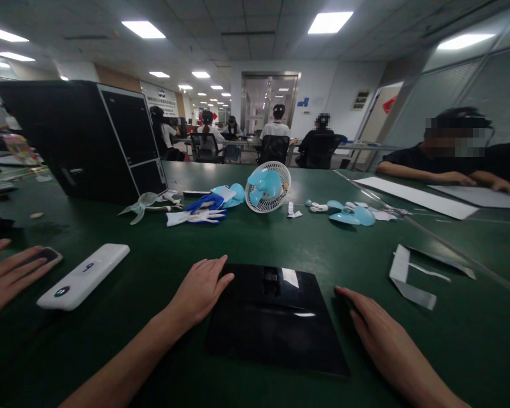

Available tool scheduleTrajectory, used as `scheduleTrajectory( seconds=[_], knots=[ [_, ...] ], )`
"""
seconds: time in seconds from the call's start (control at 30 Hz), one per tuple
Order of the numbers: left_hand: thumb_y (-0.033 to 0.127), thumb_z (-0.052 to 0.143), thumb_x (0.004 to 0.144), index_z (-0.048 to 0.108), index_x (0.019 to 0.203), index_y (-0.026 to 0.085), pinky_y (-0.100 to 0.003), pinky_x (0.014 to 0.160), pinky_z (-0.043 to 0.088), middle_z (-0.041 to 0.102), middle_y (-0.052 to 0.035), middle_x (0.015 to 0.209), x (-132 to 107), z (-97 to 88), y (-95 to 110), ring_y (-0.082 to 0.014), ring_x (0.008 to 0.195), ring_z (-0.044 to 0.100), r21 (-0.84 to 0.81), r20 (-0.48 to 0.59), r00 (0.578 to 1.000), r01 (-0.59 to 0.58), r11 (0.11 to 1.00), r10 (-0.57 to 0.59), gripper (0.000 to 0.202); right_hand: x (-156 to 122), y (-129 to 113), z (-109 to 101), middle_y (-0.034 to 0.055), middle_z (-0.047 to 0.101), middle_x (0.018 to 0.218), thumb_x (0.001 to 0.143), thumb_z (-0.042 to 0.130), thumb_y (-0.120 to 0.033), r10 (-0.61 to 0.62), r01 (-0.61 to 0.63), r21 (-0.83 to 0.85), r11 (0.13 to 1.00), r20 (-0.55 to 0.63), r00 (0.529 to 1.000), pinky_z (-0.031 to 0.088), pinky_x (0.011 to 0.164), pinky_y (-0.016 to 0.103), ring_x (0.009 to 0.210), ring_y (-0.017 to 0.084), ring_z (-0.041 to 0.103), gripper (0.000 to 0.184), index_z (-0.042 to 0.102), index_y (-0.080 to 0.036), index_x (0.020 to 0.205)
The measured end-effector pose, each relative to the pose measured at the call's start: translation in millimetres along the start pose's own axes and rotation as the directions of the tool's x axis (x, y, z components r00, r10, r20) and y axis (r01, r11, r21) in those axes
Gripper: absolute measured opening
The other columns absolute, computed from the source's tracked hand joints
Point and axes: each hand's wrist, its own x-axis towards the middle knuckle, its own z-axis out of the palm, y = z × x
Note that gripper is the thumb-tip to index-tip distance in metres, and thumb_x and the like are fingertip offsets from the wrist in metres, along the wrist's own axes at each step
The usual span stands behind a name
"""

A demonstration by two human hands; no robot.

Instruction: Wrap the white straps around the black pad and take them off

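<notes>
Looking down, we have a black glossy plate lying flat on the green table, right between our two hands; our left hand lies palm down, fingers straight and close together, tips resting on the plate's far left corner, gripping nothing; our right hand is flat as well, fingers stretched out, tips just beside the plate's right edge, and we cannot tell whether they touch it; we judge the plate stiff, thin and slick under that mirror sheen, likely to slide and to smudge; best taken by its two side edges, one hand each, fingers hooked underneath; left of our left hand lies a white remote-like device, and past it another person's hand; well ahead of both hands stands a small white fan.
</notes>
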Motion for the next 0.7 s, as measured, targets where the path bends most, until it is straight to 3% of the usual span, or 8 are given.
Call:
scheduleTrajectory(
  seconds=[0.53, 0.7],
  knots=[
    [0.062, 0.022, 0.087, 0.041, 0.135, 0.017, -0.043, 0.107, 0.029, 0.048, -0.0071, 0.138, 1, 11.4, -5, -0.0249, 0.126, 0.042, 0.087, 0.003, 0.999, -0.049, 0.995, 0.049, 0.068, -6, -5, -1, 0.0109, 0.055, 0.126, 0.087, 0.033, -0.026, -0.02, 0.02, 0.0, 1.0, 0.044, 0.999, 0.042, 0.099, 0.044, 0.113, 0.024, 0.053, 0.044, 0.048, -0.018, 0.128],
    [0.066, 0.023, 0.085, 0.042, 0.135, 0.018, -0.043, 0.107, 0.029, 0.046, -0.0063, 0.139, 2, 12.5, -7, -0.0265, 0.128, 0.04, 0.132, 0.009, 0.999, -0.039, 0.991, 0.038, 0.072, -6, -10, -16, 0.0113, 0.055, 0.122, 0.086, 0.039, -0.03, -0.062, 0.06, -0.042, 0.997, -0.04, 0.997, 0.043, 0.097, 0.041, 0.111, 0.025, 0.052, 0.039, 0.051, -0.017, 0.122]
  ],
)
